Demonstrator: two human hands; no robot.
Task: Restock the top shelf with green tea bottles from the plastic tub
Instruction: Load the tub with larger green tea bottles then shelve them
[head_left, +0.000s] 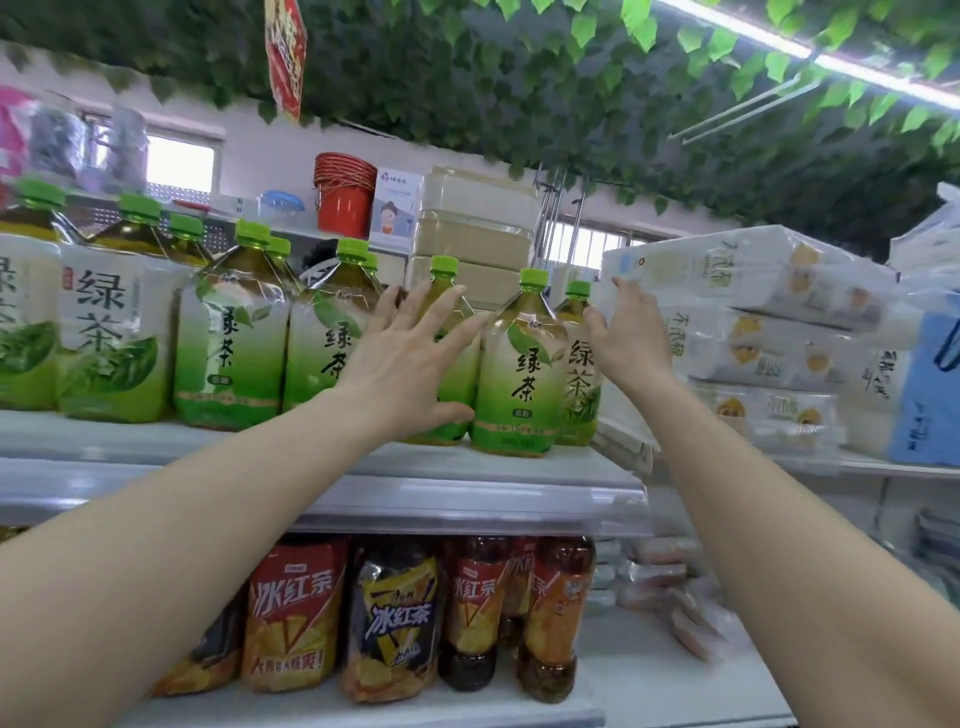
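Several green tea bottles with green caps stand in a row on the top shelf (363, 465). My left hand (415, 358) is spread flat, fingers straight, against one green tea bottle (447, 291) near the right end. To its right stands another green tea bottle (524, 364), untouched between my hands. My right hand (631, 338) reaches past the rightmost green tea bottle (577, 374), its fingers lying between that bottle and the tissue packs. The plastic tub is out of view.
White tissue packs (753, 322) are stacked right of the bottles. Red iced tea bottles (296, 613) fill the shelf below. A red bucket (343, 195) and beige boxes (475, 228) sit behind the top shelf. Leafy vines hang overhead.
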